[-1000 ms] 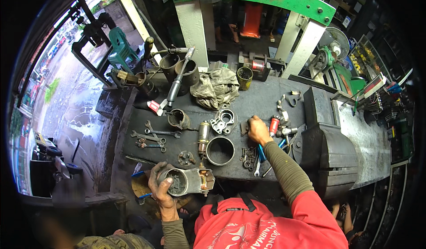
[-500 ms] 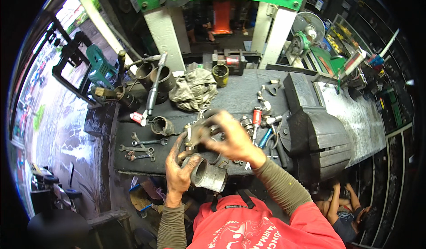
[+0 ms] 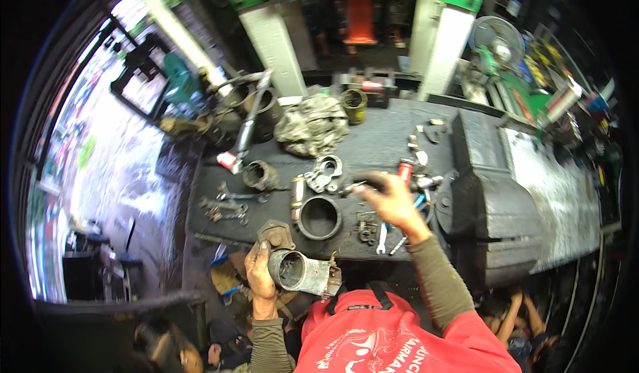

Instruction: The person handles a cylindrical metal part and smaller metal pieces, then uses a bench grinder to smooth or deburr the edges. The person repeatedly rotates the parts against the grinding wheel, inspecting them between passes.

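My left hand (image 3: 261,273) grips a grey, hollow metal housing (image 3: 306,274) at the bench's near edge, its round opening turned toward me. A brownish flanged metal piece (image 3: 276,234) sits at the top of that grip, against the housing. Over the middle of the bench, my right hand (image 3: 394,205) has its thumb and fingers drawn together. Whatever they pinch is too blurred to name. Between the hands stands a dark metal ring (image 3: 319,218). Behind it lie a silver casting with a round bore (image 3: 327,170) and a brass-coloured cylindrical part (image 3: 298,196).
Wrenches (image 3: 229,205) lie at the bench's left, near a short metal cup (image 3: 261,175). A crumpled cloth (image 3: 311,125) and a yellow can (image 3: 354,105) stand farther back. A red-handled tool (image 3: 405,169) is right of my right hand, before a large vise (image 3: 496,206). People crouch below.
My right hand has moved away from the housing to the right, over the bench. My left hand still holds the housing, now lower. The whole view has shifted, uncovering the dark ring.
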Demonstrator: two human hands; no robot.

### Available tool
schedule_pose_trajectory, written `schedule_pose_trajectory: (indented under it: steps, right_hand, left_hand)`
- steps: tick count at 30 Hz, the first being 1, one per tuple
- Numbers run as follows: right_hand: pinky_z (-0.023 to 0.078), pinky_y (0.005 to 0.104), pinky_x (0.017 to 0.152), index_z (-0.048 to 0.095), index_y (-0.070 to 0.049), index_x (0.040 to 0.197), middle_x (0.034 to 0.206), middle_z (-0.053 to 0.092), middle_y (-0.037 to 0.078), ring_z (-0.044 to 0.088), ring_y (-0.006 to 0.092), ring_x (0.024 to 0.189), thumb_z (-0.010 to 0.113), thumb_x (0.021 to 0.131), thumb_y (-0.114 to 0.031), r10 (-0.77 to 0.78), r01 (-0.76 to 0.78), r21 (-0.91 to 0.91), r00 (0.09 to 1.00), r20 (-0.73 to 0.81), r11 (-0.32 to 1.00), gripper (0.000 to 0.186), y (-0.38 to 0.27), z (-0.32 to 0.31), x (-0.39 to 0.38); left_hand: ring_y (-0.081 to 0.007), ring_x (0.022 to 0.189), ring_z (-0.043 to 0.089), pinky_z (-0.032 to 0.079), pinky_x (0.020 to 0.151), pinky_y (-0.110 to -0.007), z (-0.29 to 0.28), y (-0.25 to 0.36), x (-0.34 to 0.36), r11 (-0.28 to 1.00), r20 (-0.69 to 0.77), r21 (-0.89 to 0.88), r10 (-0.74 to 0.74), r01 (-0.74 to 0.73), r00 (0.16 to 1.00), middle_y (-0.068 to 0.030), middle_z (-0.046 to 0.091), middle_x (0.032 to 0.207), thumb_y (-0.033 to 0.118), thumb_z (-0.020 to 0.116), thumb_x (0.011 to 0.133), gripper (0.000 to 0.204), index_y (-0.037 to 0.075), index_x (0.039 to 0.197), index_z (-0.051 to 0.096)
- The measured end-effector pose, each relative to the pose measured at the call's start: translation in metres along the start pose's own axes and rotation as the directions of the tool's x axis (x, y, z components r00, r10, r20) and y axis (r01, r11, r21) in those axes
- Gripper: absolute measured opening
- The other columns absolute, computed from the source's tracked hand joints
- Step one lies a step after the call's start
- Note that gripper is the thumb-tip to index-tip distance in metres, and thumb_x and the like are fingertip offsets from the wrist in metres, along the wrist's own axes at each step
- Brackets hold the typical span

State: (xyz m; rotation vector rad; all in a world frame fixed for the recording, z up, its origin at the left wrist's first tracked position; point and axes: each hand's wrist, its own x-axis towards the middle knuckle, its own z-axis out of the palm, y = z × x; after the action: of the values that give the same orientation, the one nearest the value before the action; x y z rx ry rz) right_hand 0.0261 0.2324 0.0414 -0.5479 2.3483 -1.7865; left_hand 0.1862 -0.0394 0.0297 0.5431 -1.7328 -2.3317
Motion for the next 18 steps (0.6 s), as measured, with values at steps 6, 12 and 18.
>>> schedule_pose_trajectory:
  steps: [6,12,18]
  right_hand:
    - [0.057,0.0287,0.073,0.072,0.003,0.111,0.096,0.072,0.006,0.068,0.0143,0.087,0.069,0.095,-0.012,0.344,-0.34,0.209,0.939,0.019,0.917,0.022,0.059,-0.011,-0.036]
    - [0.055,0.0272,0.07,0.071,0.005,0.11,0.091,0.073,0.007,0.067,0.0131,0.078,0.067,0.096,-0.009,0.397,-0.409,0.186,0.913,0.098,0.894,0.021,0.067,0.038,-0.069]
    - [0.051,0.0287,0.076,0.072,0.004,0.104,0.088,0.071,0.005,0.064,0.0126,0.081,0.068,0.095,-0.009,0.28,-0.291,0.05,0.946,0.162,0.955,0.016,0.014,0.094,-0.073]
  left_hand:
    - [-0.022,0.102,0.068,0.053,0.092,-0.035,-0.061,-0.009,-0.06,0.972,-0.372,0.198,0.194,-0.127,0.908,-0.0151,0.069,0.113,0.024,0.051,0.106,0.039,-0.007,0.126,0.063]
    - [-0.017,0.092,0.068,0.056,0.08,-0.031,-0.078,-0.008,-0.097,0.987,-0.569,0.054,0.157,-0.154,0.807,-0.0097,0.069,0.108,0.033,0.057,0.104,0.039,-0.004,0.116,0.068]
    - [-0.0178,0.092,0.071,0.06,0.078,-0.031,-0.11,-0.006,-0.078,0.974,-0.478,-0.174,0.047,-0.147,0.877,-0.0101,0.068,0.109,0.031,0.056,0.104,0.036,-0.002,0.117,0.064]
